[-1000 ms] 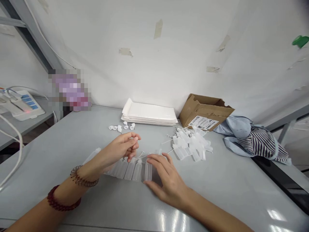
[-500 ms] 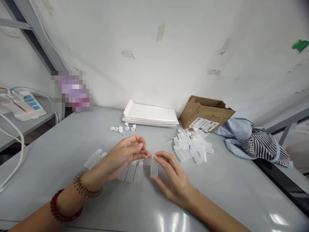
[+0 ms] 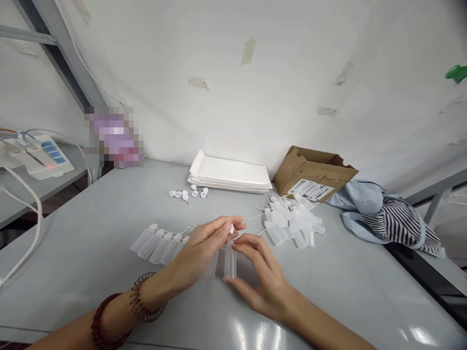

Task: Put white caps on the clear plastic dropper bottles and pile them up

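Observation:
My right hand is closed on a small translucent plastic bottle, thumb near its base and fingers at its neck. Just above the bottle's mouth, my left hand pinches a small white cap between thumb and fingers. Whether the cap touches the neck I cannot tell. Left of the hands lies a row of similar bottles, partly hidden behind my left hand and wrist. A heap of the same bottles, with thin white strings, lies to the right.
Several loose white caps lie farther back on the grey table. A stack of white padded envelopes rests against the wall. An opened cardboard box and bundled striped cloth stand at the right; a power strip is far left.
My left hand has moved right, bringing the white cap over the bottle in my right hand. More of the bottle row on the left shows. The view has shifted slightly.

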Demonstrator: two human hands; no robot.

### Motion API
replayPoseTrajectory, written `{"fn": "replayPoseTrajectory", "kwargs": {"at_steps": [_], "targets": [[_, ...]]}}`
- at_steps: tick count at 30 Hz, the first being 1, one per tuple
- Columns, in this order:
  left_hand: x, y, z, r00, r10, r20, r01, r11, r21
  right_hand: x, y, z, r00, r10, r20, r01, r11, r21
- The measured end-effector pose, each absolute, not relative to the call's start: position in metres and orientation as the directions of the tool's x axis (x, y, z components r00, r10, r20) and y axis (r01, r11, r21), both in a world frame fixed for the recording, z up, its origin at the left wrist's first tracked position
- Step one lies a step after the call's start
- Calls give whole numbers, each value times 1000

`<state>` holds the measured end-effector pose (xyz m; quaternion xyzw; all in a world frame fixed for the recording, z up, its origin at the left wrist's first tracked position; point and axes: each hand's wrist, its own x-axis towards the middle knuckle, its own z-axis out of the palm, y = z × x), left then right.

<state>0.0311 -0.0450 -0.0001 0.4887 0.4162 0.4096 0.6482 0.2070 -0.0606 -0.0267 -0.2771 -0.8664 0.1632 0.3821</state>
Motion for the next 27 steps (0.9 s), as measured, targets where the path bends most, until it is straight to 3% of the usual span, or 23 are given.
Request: {"fn": "replayPoseTrajectory", "kwargs": {"at_steps": [6, 17, 27], "targets": [[30, -45, 2, 344, 935, -85, 65, 66, 996, 209, -59, -27, -512, 625, 589, 398, 781, -482], [28, -41, 2, 281, 959, -36, 75, 15, 997, 211, -60, -24, -492, 623, 608, 383, 782, -492], [24, -35, 6, 306, 937, -169, -93, 206, 974, 214, -60, -22, -500, 555, 665, 348, 832, -432]]}}
